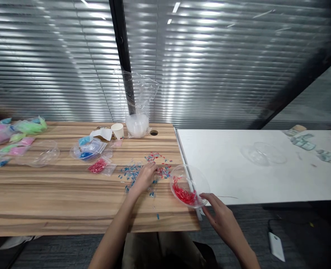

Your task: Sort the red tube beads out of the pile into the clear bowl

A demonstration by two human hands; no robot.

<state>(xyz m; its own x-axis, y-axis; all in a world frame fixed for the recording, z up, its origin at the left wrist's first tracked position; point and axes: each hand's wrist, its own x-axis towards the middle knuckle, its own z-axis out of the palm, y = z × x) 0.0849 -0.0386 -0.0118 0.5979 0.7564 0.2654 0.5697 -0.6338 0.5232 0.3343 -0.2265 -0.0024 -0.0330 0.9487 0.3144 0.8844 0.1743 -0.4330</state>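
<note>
My left hand (146, 176) is over the wooden table, its fingers drawn together among small scattered pieces that look like capsules. Blue and clear pieces (131, 172) lie mostly left of it, and red pieces (165, 172) mostly to its right. What the fingertips pinch, if anything, is too small to make out. My right hand (220, 215) grips the near right rim of a clear plastic bowl (200, 179). This bowl is tilted at the seam between the two tables and contains a heap of red capsule-like pieces (183, 194).
A bag of red pieces (98, 166), a bowl with blue bags (88, 149), a paper cup (117, 131) and bagged bowls (137, 125) stand behind. Colourful bags (27, 127) lie at left. The white table (224, 175) holds clear lids (263, 153). A white power bank (276, 246) lies below.
</note>
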